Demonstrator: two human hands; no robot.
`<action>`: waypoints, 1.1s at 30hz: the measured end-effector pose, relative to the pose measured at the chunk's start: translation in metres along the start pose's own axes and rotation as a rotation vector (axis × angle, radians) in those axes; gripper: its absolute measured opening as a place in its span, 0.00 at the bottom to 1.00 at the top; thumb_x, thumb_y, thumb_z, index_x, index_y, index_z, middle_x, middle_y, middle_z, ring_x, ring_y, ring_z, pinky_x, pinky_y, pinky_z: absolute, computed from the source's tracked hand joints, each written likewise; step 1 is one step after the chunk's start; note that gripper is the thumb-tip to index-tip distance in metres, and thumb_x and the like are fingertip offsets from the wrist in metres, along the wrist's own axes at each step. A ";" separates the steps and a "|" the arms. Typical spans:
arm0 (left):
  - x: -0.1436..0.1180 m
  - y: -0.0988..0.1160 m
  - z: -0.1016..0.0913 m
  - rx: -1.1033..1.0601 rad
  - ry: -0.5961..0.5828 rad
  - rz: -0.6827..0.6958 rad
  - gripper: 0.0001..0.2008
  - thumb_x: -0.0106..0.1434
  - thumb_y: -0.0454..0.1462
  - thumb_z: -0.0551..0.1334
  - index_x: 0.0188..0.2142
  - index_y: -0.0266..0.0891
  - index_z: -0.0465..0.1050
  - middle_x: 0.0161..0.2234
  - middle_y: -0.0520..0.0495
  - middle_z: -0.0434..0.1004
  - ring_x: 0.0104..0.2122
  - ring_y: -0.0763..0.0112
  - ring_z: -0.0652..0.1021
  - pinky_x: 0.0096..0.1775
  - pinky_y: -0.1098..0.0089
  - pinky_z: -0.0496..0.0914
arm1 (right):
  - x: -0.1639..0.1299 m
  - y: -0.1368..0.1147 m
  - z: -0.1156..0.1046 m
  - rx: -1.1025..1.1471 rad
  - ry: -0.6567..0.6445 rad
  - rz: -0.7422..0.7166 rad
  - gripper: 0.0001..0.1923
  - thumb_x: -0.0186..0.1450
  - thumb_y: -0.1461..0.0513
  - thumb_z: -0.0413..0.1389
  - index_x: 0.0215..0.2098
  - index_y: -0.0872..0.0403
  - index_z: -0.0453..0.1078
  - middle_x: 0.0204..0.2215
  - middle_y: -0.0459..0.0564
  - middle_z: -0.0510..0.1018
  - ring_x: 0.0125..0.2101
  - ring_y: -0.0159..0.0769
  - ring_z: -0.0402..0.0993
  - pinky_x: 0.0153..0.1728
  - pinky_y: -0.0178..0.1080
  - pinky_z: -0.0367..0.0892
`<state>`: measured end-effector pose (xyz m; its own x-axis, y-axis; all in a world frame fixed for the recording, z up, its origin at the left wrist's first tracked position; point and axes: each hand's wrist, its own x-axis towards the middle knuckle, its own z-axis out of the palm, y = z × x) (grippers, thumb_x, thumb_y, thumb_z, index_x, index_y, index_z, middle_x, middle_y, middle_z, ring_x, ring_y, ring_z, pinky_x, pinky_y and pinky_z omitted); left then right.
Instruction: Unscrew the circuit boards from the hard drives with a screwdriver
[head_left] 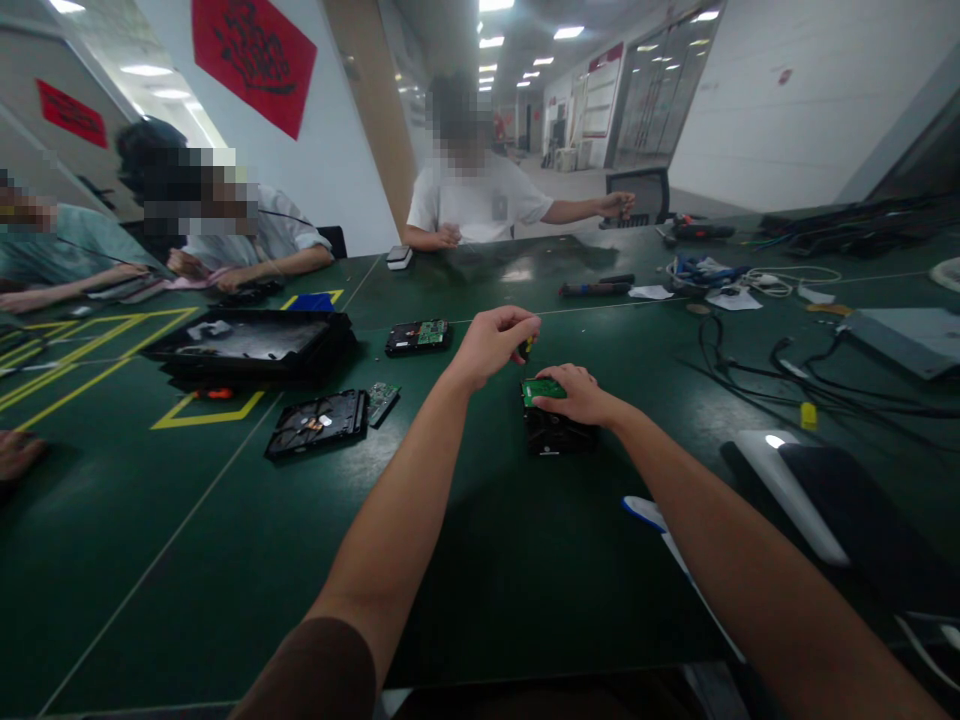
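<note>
A black hard drive with a green circuit board on top lies on the dark green table in front of me. My right hand rests on the drive and presses it down. Above the drive's far left corner, my left hand is closed around a small screwdriver with a yellow and black handle, its tip pointing down at the board.
Another opened drive and a loose board lie to the left, a further drive behind. A black tray stands at left. Cables and tools spread at right. Three people sit across the table.
</note>
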<state>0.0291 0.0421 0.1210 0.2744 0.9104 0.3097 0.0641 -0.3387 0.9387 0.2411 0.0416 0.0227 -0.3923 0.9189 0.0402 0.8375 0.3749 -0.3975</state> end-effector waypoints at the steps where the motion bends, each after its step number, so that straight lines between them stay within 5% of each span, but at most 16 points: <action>1: 0.000 0.001 0.000 -0.025 -0.010 -0.017 0.07 0.68 0.39 0.66 0.37 0.38 0.80 0.35 0.45 0.81 0.32 0.71 0.79 0.25 0.74 0.72 | 0.000 0.000 0.000 0.000 0.001 0.001 0.28 0.68 0.43 0.59 0.62 0.41 0.71 0.57 0.55 0.74 0.60 0.56 0.67 0.60 0.57 0.62; 6: 0.000 0.003 -0.001 -0.076 -0.045 -0.077 0.09 0.68 0.35 0.62 0.34 0.38 0.81 0.35 0.44 0.82 0.34 0.69 0.79 0.28 0.73 0.73 | 0.001 0.002 0.002 0.008 0.004 0.000 0.29 0.68 0.43 0.59 0.63 0.41 0.71 0.58 0.56 0.74 0.61 0.57 0.67 0.61 0.58 0.62; 13: 0.000 -0.002 -0.006 0.110 -0.068 0.068 0.06 0.65 0.39 0.69 0.39 0.39 0.82 0.34 0.47 0.80 0.31 0.73 0.75 0.29 0.72 0.71 | -0.001 -0.001 -0.001 0.013 -0.003 0.006 0.28 0.68 0.43 0.59 0.62 0.41 0.71 0.58 0.56 0.73 0.61 0.57 0.67 0.60 0.58 0.62; 33: 0.004 -0.003 -0.013 0.130 0.083 0.168 0.11 0.62 0.40 0.72 0.43 0.38 0.82 0.33 0.48 0.81 0.30 0.73 0.76 0.31 0.71 0.71 | -0.001 -0.004 0.000 -0.001 -0.009 0.035 0.30 0.69 0.42 0.57 0.64 0.42 0.69 0.60 0.56 0.72 0.62 0.57 0.65 0.62 0.58 0.60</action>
<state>0.0177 0.0503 0.1215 0.2117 0.8535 0.4761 0.1485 -0.5096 0.8475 0.2385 0.0390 0.0238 -0.3665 0.9302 0.0181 0.8511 0.3431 -0.3973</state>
